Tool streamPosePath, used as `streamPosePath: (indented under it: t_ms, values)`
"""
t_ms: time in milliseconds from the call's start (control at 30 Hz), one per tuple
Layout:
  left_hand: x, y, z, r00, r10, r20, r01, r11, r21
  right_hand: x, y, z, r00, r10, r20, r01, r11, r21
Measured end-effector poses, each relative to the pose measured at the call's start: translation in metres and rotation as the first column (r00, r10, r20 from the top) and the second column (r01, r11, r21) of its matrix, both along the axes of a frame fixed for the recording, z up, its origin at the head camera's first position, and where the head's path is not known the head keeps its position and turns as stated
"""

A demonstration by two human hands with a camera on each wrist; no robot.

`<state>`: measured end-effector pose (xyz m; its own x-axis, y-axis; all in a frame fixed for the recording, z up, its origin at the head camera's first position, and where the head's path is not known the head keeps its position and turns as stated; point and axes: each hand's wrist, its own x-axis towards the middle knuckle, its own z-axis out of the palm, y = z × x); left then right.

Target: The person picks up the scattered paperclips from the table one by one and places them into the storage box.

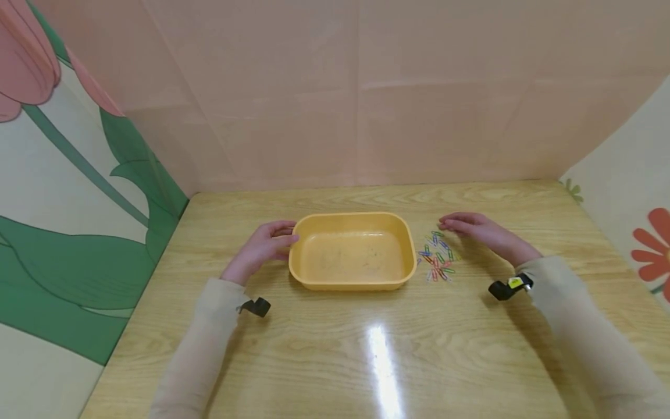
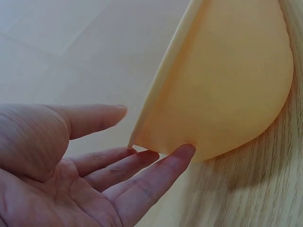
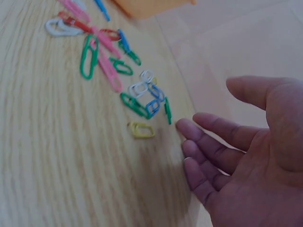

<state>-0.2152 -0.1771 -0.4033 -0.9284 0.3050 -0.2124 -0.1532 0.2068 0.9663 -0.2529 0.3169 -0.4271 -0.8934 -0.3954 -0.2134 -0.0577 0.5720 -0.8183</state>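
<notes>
A yellow plastic tray (image 1: 352, 286) stands on the table with its inside visible. My left hand (image 1: 264, 245) is at its left end, fingers loosely straight against the outer wall and thumb apart from the fingers by the rim. In the left wrist view the tray's side (image 2: 227, 85) rises right beside the fingertips (image 2: 184, 151). Several small coloured paper clips (image 1: 439, 257) lie loosely scattered to the right of the tray. Just beyond their far edge hovers my right hand (image 1: 473, 226), fingers relaxed. In the right wrist view its palm (image 3: 279, 156) holds nothing, and a yellow paper clip (image 3: 143, 130) lies nearest the fingertips.
The wooden table (image 1: 293, 349) ends at a pink cloth backdrop (image 1: 356, 116) behind. Flower-patterned panels stand at left (image 1: 78, 262) and right (image 1: 628, 192). Black wrist cameras sit on the left cuff (image 1: 256, 306) and the right cuff (image 1: 505, 289).
</notes>
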Motion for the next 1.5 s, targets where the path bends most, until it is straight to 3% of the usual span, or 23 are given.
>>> streamPosePath:
  t_ms: [133,467,800,1033,1267,1500]
  values:
    - [0.001,0.0,-0.001,1.0,0.003,-0.01,-0.003,1.0,-0.004,-0.002,0.0,-0.007,1.0,0.0,-0.028,0.001,0.998,0.058]
    - [0.002,0.0,-0.003,1.0,-0.003,-0.012,0.003,1.0,0.003,-0.003,0.0,-0.024,0.986,0.065,-0.153,-0.058,0.997,0.054]
    - [0.005,0.003,-0.004,1.0,0.012,-0.005,-0.012,1.0,-0.026,-0.003,-0.005,-0.032,0.925,0.102,-0.366,-0.073,0.993,0.092]
    - [0.005,0.006,-0.005,0.999,0.045,-0.017,-0.046,0.995,-0.087,-0.005,-0.003,-0.041,0.915,0.062,-0.397,-0.009,0.991,0.135]
    - [0.001,0.009,-0.007,0.996,0.084,-0.003,-0.084,0.993,-0.086,-0.007,-0.004,-0.043,0.893,0.069,-0.445,-0.014,0.992,0.125]
    - [-0.004,0.012,-0.004,0.996,0.085,0.023,-0.083,0.993,-0.085,-0.011,-0.005,-0.04,0.896,0.051,-0.441,-0.002,0.994,0.112]
